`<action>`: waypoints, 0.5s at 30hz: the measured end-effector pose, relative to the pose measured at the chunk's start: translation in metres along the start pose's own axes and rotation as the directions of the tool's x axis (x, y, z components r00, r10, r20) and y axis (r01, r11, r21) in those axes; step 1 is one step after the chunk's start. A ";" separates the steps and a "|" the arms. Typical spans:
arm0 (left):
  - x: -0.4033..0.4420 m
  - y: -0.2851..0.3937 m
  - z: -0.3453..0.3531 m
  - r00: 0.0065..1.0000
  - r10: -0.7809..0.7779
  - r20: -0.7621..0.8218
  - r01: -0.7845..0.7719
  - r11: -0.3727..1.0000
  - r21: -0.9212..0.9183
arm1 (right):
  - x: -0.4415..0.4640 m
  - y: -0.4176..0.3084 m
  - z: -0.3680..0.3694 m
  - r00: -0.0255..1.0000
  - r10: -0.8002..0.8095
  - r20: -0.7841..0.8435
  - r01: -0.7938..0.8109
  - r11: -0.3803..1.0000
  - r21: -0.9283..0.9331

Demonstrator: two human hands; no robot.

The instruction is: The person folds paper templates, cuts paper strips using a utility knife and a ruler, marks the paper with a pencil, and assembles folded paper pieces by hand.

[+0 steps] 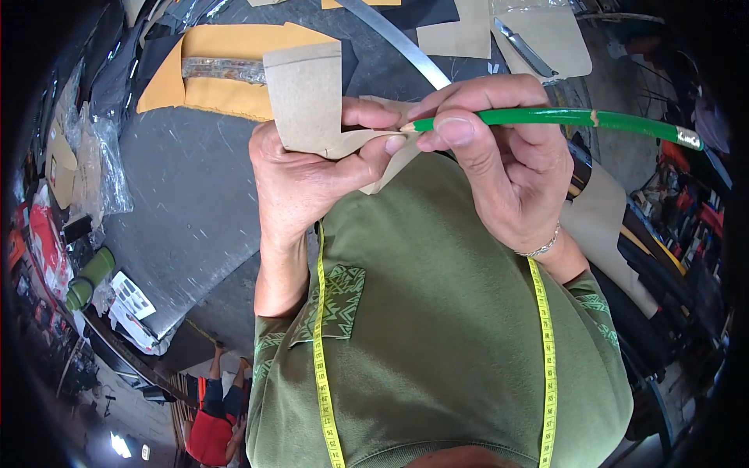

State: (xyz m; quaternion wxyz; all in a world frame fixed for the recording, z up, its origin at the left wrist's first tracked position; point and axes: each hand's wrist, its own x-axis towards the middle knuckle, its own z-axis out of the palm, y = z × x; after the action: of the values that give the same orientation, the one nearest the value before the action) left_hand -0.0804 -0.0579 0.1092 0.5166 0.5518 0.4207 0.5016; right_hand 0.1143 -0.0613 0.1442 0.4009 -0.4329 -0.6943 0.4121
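Note:
My left hand (312, 168) pinches a piece of brown paper (306, 93) between thumb and fingers, and part of the paper hangs below the fingertips. My right hand (507, 148) grips a green pencil (562, 117) close to its sharpened end. The pencil's tip touches or nearly touches the paper beside my left thumb. Both hands are close together above the table's edge, in front of the green shirt. A yellow measuring tape (321, 335) hangs down both sides of the shirt.
On the dark table (179, 171) lie orange fabric (226, 90) with a clear-wrapped strip, a metal ruler (398, 39) and a utility knife (524, 48) on brown paper. A green bottle (91, 277) is at the left. A person in red (211, 433) is at lower left.

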 end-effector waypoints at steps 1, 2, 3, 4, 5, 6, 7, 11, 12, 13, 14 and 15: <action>0.000 0.000 0.000 1.000 -0.003 0.004 0.003 1.000 0.009 | 0.000 0.000 0.000 1.000 0.003 0.001 -0.003 1.000 0.004; 0.000 0.000 0.000 1.000 -0.006 0.009 0.006 1.000 0.018 | 0.000 -0.001 -0.001 1.000 0.007 0.002 -0.007 1.000 0.007; 0.000 -0.001 0.000 1.000 -0.007 0.003 0.007 1.000 -0.007 | 0.001 -0.001 -0.001 1.000 0.002 0.001 -0.002 1.000 0.004; 0.000 -0.002 0.001 1.000 -0.009 -0.002 0.009 0.999 -0.032 | 0.001 -0.001 -0.001 1.000 0.004 0.001 -0.004 1.000 0.003; 0.000 -0.003 0.001 1.000 -0.011 -0.007 0.011 0.998 -0.057 | 0.001 -0.001 -0.001 1.000 0.007 0.000 -0.007 1.000 0.002; 0.000 -0.002 0.001 1.000 -0.013 -0.004 0.013 0.999 -0.046 | 0.000 -0.001 0.000 1.000 0.015 -0.001 -0.015 1.000 0.002; 0.000 -0.002 0.001 1.000 -0.015 -0.002 0.015 0.999 -0.035 | 0.000 -0.001 0.000 1.000 0.010 -0.002 -0.010 1.000 0.004; -0.002 -0.003 0.001 1.000 -0.016 -0.020 0.015 1.000 -0.023 | -0.002 0.001 -0.001 1.000 -0.022 0.013 0.022 0.999 0.023; -0.002 -0.004 0.000 1.000 -0.008 -0.017 0.008 1.000 0.018 | -0.001 0.000 -0.005 0.999 -0.012 0.033 0.011 0.999 0.031; -0.002 -0.005 -0.001 1.000 0.000 -0.014 0.001 0.998 0.058 | -0.001 0.000 -0.006 0.999 -0.011 0.031 0.010 0.999 0.031; -0.001 -0.005 -0.002 1.000 0.009 -0.012 -0.008 0.995 0.099 | -0.001 -0.001 -0.007 1.000 -0.009 0.029 0.008 0.999 0.032; -0.001 -0.005 -0.001 1.000 0.004 -0.015 -0.003 0.995 0.095 | -0.002 0.000 -0.006 1.000 -0.014 0.006 0.014 1.000 0.023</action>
State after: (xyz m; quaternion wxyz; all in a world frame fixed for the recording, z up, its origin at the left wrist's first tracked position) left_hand -0.0816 -0.0584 0.1045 0.4857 0.5726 0.4472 0.4862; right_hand 0.1199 -0.0618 0.1456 0.4068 -0.4222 -0.6936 0.4186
